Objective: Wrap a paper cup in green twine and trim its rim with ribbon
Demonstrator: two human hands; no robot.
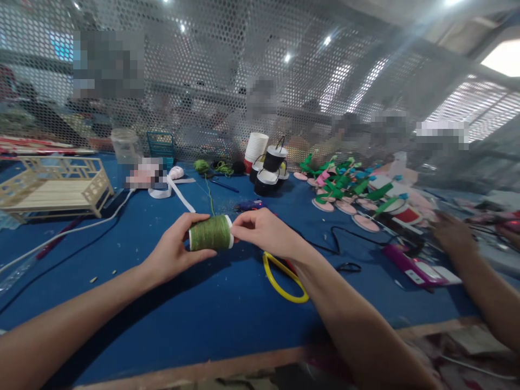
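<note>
A paper cup wrapped in green yarn (210,233) lies on its side just above the blue table, its white rim facing right. My left hand (173,244) grips the cup from the left, thumb below and fingers over the top. At the other end, the fingers of my right hand (260,232) are pinched together on the white rim; their tips are partly hidden. A green yarn strand (210,197) runs from the cup up to a green yarn ball (201,166) at the back. Under my right wrist lie yellow-handled scissors (284,287).
Black-wrapped cups (267,181) and a white cup stack (257,146) stand behind. Green paper plants on pink discs (345,206) crowd the back right. A small wooden bed frame (57,187) stands left. Beside a purple power strip (416,266), another person's hand (455,235) works at right.
</note>
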